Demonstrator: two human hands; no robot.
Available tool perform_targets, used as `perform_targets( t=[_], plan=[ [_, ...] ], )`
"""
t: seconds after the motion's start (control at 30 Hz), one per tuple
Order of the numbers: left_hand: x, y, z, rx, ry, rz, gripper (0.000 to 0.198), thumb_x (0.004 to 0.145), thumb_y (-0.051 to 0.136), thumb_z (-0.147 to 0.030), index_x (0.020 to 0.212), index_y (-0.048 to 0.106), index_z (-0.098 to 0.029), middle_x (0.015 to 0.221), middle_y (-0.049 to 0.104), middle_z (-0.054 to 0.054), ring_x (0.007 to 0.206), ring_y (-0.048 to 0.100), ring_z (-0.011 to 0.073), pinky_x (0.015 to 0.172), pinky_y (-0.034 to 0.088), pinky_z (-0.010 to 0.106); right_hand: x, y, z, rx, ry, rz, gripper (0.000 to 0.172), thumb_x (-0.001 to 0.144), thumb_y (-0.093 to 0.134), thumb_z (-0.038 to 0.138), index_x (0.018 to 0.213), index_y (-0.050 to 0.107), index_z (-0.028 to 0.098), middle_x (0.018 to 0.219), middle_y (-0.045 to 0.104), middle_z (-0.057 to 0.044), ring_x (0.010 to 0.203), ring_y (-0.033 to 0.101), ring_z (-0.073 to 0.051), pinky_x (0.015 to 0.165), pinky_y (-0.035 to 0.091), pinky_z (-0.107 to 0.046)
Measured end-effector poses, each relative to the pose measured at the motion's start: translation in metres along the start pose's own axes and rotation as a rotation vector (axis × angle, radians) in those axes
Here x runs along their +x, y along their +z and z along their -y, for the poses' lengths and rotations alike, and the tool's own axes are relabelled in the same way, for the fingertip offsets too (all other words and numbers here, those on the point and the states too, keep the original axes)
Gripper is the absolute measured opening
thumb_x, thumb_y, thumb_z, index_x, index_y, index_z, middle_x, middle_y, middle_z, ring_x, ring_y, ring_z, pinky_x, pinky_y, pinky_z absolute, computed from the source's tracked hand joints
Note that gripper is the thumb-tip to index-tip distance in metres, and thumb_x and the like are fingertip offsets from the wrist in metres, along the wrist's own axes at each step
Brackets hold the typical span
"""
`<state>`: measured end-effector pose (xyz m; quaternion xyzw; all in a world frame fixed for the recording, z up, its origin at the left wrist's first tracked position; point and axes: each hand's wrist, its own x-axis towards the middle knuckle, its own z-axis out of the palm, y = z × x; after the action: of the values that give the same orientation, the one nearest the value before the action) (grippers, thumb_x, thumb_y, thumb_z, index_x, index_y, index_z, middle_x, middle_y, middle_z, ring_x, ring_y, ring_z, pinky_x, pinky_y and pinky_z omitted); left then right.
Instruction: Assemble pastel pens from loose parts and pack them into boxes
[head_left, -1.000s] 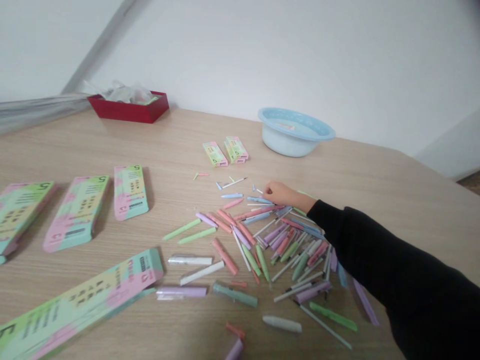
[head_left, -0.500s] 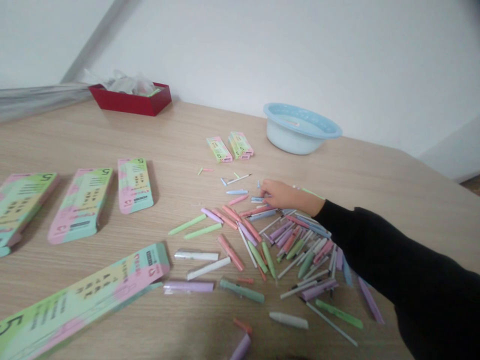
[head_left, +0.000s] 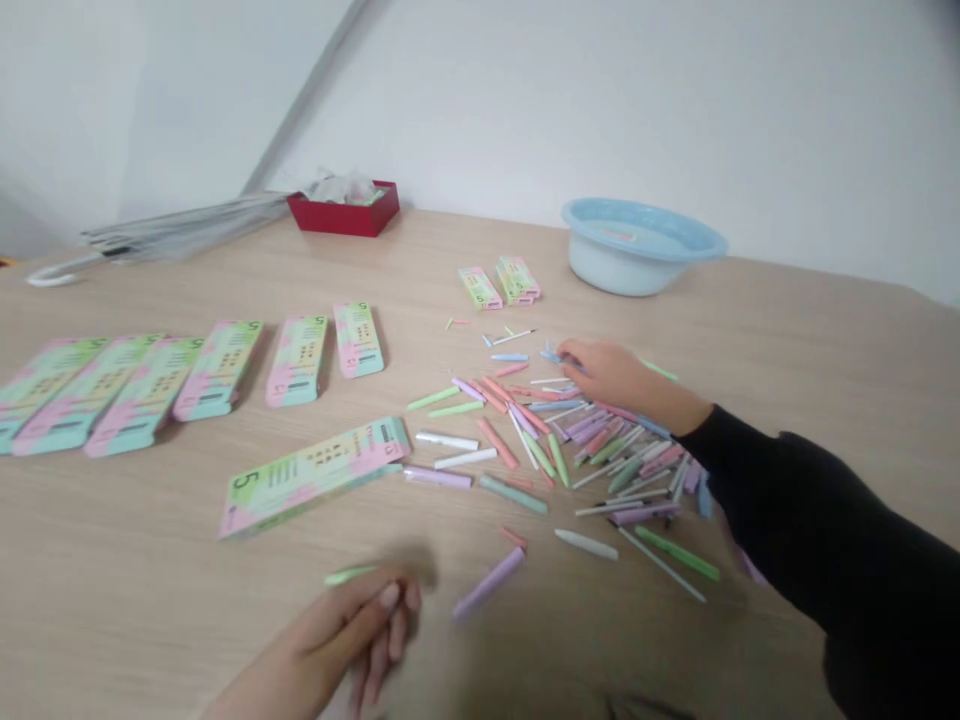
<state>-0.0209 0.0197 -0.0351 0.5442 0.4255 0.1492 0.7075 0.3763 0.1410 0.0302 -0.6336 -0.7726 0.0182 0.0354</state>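
My right hand, in a black sleeve, reaches to the far edge of a pile of pen parts. Its fingers close on a small blue pen part. My left hand is at the lower left, fingers curled together; whatever may be in them is hidden. A light green pen part shows just behind it; I cannot tell whether they touch. Pastel pen barrels, caps and thin white refills lie heaped under my right forearm, among them a purple barrel, a white barrel and a green barrel.
Several pastel pen boxes stand in a row on the left, one box at its right end. A longer box lies nearer. Small boxes, a light blue basin, a red tray with plastic bags and a folded umbrella are behind.
The view has swung left and back, showing more boxes and the umbrella. My left hand has come into view. My right hand stays at the pile's far edge, by the blue part.
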Motion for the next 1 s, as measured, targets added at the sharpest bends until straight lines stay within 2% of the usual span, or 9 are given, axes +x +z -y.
perform_targets(
  t=[0.1,0.2,0.27,0.37,0.5,0.6,0.73,0.87,1.0],
  plan=[
    [0.000,0.000,-0.010,0.015,0.072,-0.096,0.055,0.092,0.056,-0.069,0.086,0.069,-0.016,0.069,0.062,0.001,0.058,0.055,0.0135,0.056,0.046,0.025,-0.036,-0.013,0.016,0.091,-0.004,-0.007,0.038,0.102,0.037,0.027,0.126,0.063,0.013,0.103,0.077,-0.013,0.087,0.070,-0.024,0.075,0.045,-0.032],
    [0.002,-0.002,-0.020,0.013,0.224,-0.258,0.052,0.091,0.059,-0.066,0.078,0.066,-0.016,0.060,0.056,-0.001,0.059,0.049,0.0133,0.058,0.041,0.024,-0.084,-0.024,0.038,0.343,-0.111,-0.011,0.037,0.100,0.040,0.025,0.122,0.067,0.017,0.108,0.076,-0.011,0.097,0.070,-0.024,0.083,0.049,-0.033],
    [0.003,0.001,-0.028,-0.014,0.298,-0.291,0.047,0.093,0.059,-0.061,0.078,0.064,-0.017,0.060,0.052,-0.002,0.058,0.046,0.0129,0.057,0.038,0.024,-0.114,-0.030,0.056,0.512,-0.206,0.044,0.034,0.097,0.044,0.021,0.119,0.070,0.021,0.109,0.075,-0.008,0.100,0.069,-0.022,0.084,0.051,-0.033],
    [0.006,0.015,-0.046,0.021,0.372,-0.171,0.036,0.097,0.056,-0.053,0.094,0.065,-0.019,0.074,0.060,0.000,0.063,0.052,0.0146,0.060,0.042,0.026,-0.147,-0.033,0.084,0.678,-0.176,0.150,0.028,0.094,0.053,0.019,0.116,0.069,0.025,0.089,0.074,-0.002,0.075,0.068,-0.017,0.067,0.050,-0.027],
    [0.011,0.049,-0.064,0.221,0.432,0.183,0.036,0.095,0.061,-0.040,0.125,0.061,-0.022,0.108,0.067,0.007,0.086,0.061,0.0184,0.078,0.050,0.031,-0.165,-0.024,0.119,0.731,-0.134,0.113,0.012,0.091,0.062,0.018,0.096,0.071,0.026,0.073,0.070,0.002,0.063,0.062,-0.014,0.060,0.044,-0.026],
    [0.015,0.070,-0.064,0.208,0.404,0.259,0.020,0.096,0.059,-0.033,0.109,0.064,-0.020,0.086,0.062,0.001,0.071,0.057,0.0138,0.069,0.049,0.027,-0.170,-0.016,0.135,0.699,-0.132,-0.011,0.009,0.091,0.064,0.019,0.089,0.071,0.025,0.077,0.071,0.001,0.069,0.062,-0.015,0.065,0.043,-0.027],
    [0.012,0.080,-0.060,0.160,0.446,0.121,0.013,0.096,0.060,-0.028,0.104,0.064,-0.019,0.076,0.057,-0.003,0.060,0.051,0.0104,0.057,0.044,0.023,-0.176,-0.006,0.142,0.848,-0.066,-0.065,0.003,0.091,0.068,0.026,0.091,0.070,0.024,0.076,0.069,0.003,0.066,0.059,-0.013,0.062,0.042,-0.026],
    [0.006,0.082,-0.062,0.192,0.567,-0.097,0.008,0.089,0.068,-0.024,0.095,0.067,-0.018,0.081,0.066,0.000,0.069,0.058,0.0124,0.063,0.047,0.023,-0.180,0.007,0.145,1.083,0.012,-0.116,0.005,0.090,0.070,0.029,0.091,0.071,0.024,0.080,0.070,0.001,0.073,0.063,-0.014,0.065,0.046,-0.026],
    [0.008,0.085,-0.061,0.231,0.662,-0.158,0.008,0.089,0.068,-0.024,0.094,0.070,-0.017,0.080,0.070,0.001,0.073,0.063,0.0143,0.066,0.050,0.024,-0.178,0.016,0.145,1.259,0.052,-0.092,0.009,0.091,0.070,0.032,0.091,0.070,0.023,0.070,0.063,0.003,0.062,0.056,-0.011,0.057,0.042,-0.024]
  ],
)
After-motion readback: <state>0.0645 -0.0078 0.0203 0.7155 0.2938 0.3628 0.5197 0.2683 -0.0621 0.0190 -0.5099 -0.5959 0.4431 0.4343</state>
